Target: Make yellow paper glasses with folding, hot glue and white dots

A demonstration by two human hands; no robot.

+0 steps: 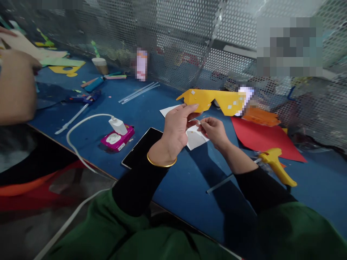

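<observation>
Holding up the yellow paper cutout (pixel 203 99) with the left hand (pixel 175 131), at twelve o'clock from the palm, the thumb side lying on its lower edge and the other fingers bending behind. Turning its flat face to the eyes, perhaps for seeing well the small white squares (pixel 229 107) on it. Pressing together thumb and forefinger of the right hand (pixel 214 130), seemingly pinching a tiny pale bit (pixel 198 123), too small for naming surely. Working with both hands very close, probably for steadying such fine handling.

Having below, toward six o'clock, a white paper (pixel 195 140), maybe serving for small pieces. Having at eight o'clock a black tablet (pixel 145 146), partly hiding under the left wrist, and at nine o'clock a pink socket box (pixel 119 139) with a white charger (pixel 118 125). Resting at four o'clock the yellow glue gun (pixel 277 164), its handle pointing to the near side, likely for easy grasping by the right hand. Seeing at three o'clock red paper (pixel 264 139), and at ten o'clock clear glue sticks (pixel 139 93).
</observation>
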